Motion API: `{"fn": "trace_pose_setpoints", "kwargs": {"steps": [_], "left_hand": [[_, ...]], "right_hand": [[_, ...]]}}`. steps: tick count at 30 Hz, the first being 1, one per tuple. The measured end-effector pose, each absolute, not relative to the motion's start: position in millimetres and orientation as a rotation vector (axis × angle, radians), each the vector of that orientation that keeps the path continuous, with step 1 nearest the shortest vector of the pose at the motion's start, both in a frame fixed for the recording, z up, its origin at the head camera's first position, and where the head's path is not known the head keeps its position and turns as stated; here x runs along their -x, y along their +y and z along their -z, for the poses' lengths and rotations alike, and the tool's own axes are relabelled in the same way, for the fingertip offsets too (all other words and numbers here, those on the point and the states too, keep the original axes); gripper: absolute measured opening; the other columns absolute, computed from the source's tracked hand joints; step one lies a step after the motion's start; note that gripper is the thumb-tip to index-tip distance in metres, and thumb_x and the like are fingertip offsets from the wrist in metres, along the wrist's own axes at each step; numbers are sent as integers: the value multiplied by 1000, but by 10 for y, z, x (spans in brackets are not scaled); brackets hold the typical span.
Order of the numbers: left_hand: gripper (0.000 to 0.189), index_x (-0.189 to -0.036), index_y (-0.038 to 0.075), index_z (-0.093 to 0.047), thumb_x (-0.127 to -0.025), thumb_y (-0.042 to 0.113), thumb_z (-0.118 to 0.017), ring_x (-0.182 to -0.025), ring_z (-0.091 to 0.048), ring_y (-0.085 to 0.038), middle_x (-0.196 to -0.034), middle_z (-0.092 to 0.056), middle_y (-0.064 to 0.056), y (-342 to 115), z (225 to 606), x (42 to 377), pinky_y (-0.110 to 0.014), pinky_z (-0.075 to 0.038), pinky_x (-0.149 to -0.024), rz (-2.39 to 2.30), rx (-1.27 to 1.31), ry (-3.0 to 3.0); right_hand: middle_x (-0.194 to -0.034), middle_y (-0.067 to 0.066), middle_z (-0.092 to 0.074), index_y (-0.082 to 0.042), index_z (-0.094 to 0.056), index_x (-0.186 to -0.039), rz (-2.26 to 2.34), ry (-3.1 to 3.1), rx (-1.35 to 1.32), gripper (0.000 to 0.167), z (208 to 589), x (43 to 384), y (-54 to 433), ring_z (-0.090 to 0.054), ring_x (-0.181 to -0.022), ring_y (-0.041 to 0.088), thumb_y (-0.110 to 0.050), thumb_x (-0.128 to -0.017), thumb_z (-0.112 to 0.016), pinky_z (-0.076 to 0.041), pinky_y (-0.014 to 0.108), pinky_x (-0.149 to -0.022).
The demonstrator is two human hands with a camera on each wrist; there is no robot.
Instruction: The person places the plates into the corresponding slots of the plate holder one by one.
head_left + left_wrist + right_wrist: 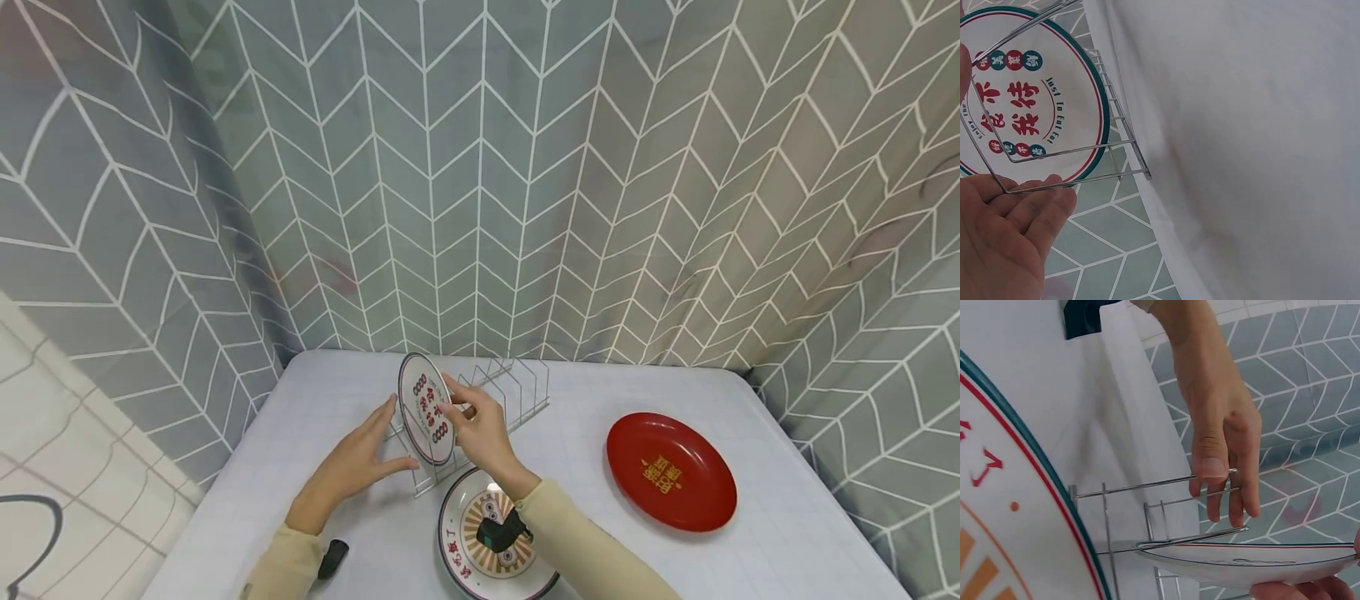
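A white plate point(424, 400) with a green-and-red rim and red characters stands on edge at the left end of a wire dish rack point(531, 414). My right hand point(483, 429) pinches this plate at its right side, thumb on the printed face. On the other side is my left hand point(352, 467), fingers extended and thumb spread apart from them. In the left wrist view, its fingertips point(1060, 194) lie right at the rack's wire end, by the plate's rim. Below my right forearm lies a second white plate point(480, 575) with an orange sunburst, partly covered by the sleeve.
A red oval plate point(671, 471) with gold characters lies on the right of the white-covered table point(577, 467). Grey patterned curtains point(465, 208) hang behind the table and at both sides. Dark wrist devices point(332, 558) sit at both sleeves.
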State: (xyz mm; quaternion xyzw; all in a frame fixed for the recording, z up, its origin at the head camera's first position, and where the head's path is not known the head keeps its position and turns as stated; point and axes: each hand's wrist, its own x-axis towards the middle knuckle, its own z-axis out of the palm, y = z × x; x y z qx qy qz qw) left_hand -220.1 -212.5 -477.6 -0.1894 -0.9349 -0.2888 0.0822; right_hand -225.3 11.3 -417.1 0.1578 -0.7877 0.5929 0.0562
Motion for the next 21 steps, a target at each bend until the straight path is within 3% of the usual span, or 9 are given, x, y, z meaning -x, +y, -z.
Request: {"fn": "trace_pose_setpoints", "kwargs": {"steps": [10,16,21], "left_hand": [[116,-158,8,-14,-75,67,-70,-144,-32,-39,-161,-23,-17,-2118,4756,2197,-55,-35,-114,865,544,-2835],[114,-157,7,-15,-76,59,-75,-144,-32,-40,-160,-24,-18,-2128,4740,2198,-56,-34,-115,872,532,-2837],[113,-157,7,-15,-76,58,-75,-144,-32,-40,-160,-24,-19,-2128,4725,2194,-57,-33,-115,880,535,-2847]], "right_hand": [[-104,22,-60,-2,-57,-135,-1856,-2385,-472,42,3902,2007,150,-56,-66,11,-2,-94,-62,-60,52,-58],[-107,25,-60,-1,-58,-134,-1876,-2387,-466,42,3896,1920,195,-58,-70,20,-1,-93,-63,-61,50,-61],[-108,24,-61,-3,-57,-136,-1849,-2384,-528,43,3931,1925,236,-56,-72,20,-3,-94,-63,-62,43,-58]]}}
